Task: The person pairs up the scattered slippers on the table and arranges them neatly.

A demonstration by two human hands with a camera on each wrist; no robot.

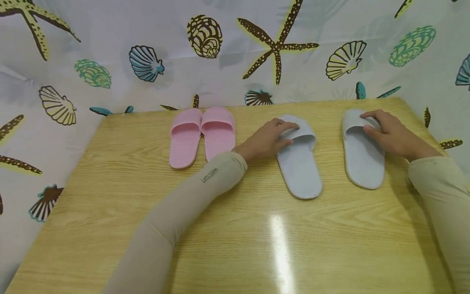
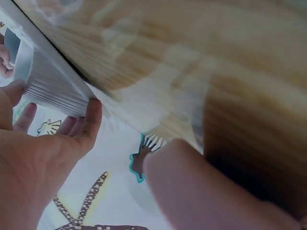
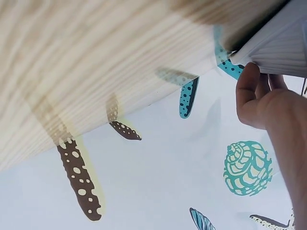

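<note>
Two pale grey-white slippers lie apart on the wooden table, toes toward the back. My left hand grips the ribbed strap of the left pale slipper from its left side. In the left wrist view, the fingertips of that hand are at the edge of the slipper's toe end. My right hand reaches over the strap of the right pale slipper, holding it from the right. Curled fingers of the right hand meet the slipper's edge in the right wrist view.
A pair of pink slippers, left and right, stands side by side at the table's back, left of my left hand. Behind the wooden table hangs a white cloth printed with shells and starfish.
</note>
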